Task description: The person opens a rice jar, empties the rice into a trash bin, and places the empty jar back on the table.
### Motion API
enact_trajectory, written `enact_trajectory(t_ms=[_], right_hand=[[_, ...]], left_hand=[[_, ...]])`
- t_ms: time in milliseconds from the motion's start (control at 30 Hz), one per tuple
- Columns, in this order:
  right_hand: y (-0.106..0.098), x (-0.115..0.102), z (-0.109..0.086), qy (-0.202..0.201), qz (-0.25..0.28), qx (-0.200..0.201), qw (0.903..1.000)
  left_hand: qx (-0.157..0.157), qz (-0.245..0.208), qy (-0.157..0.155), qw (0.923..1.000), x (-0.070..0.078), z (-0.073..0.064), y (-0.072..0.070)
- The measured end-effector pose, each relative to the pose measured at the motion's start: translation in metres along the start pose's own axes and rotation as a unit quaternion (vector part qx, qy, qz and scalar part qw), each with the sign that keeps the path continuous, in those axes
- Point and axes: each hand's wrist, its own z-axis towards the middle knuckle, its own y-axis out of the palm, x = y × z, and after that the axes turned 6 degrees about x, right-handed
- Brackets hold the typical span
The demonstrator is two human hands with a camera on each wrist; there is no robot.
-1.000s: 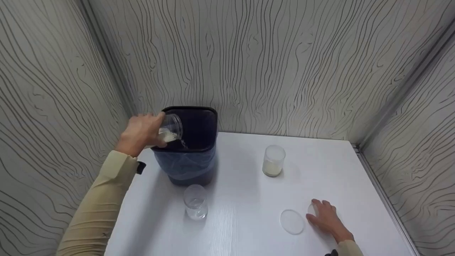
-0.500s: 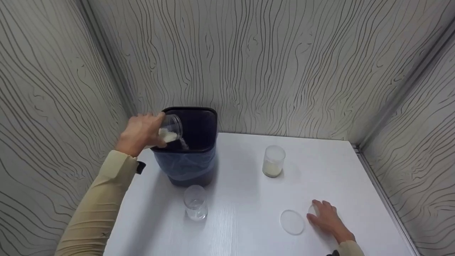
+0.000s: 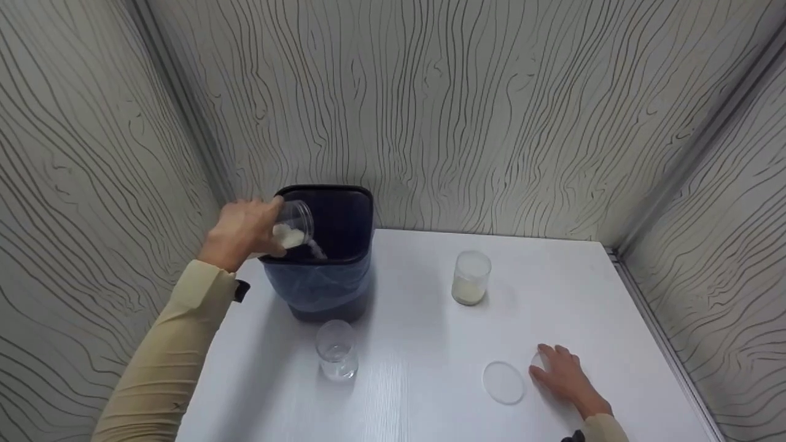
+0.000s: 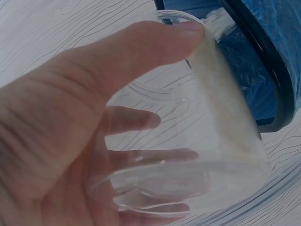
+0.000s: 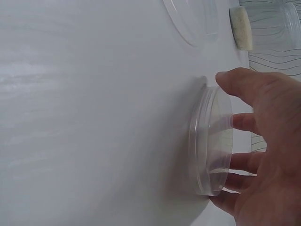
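My left hand [image 3: 242,230] grips a clear plastic jar [image 4: 155,179], tipped sideways over the blue bin [image 3: 362,261]. Loose white grains [image 4: 218,23] run from its mouth into the bin, and more grains lie along the jar's lower side. On the table at the right, my right hand [image 3: 565,377] holds a round clear lid [image 5: 200,141] between thumb and fingers; the fingers show through it. Beside that hand, a second clear lid [image 3: 503,382] lies flat.
A clear jar [image 3: 471,277] with pale grains at its bottom stands upright at the back of the white table [image 3: 424,393]. An upright clear jar [image 3: 337,350] stands before the bin. Wood-patterned panels [image 3: 430,110] enclose the table on the back and sides.
Grains keep streaming from the tipped jar, and the stream looks fuller than one second ago. Both hands stay in nearly the same place; the head view shifts very slightly.
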Motion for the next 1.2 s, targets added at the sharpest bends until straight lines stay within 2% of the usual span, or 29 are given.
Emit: enact_trajectory(t_ms=[267,800,1200], right_hand=[[0.002,0.001,0.001,0.01,0.004,-0.007,0.9999],[-0.004,-0.004,0.001,0.003,0.001,-0.023,0.9997],[-0.003,-0.004,0.005,0.024,0.001,-0.039,0.9989]], left_hand=[[-0.024,0.012,-0.007,0.9996,0.002,0.001,0.0],[-0.028,0.014,-0.011,0.9995,0.003,-0.001,-0.002],[-0.027,0.029,-0.026,0.9989,0.011,0.002,-0.002]])
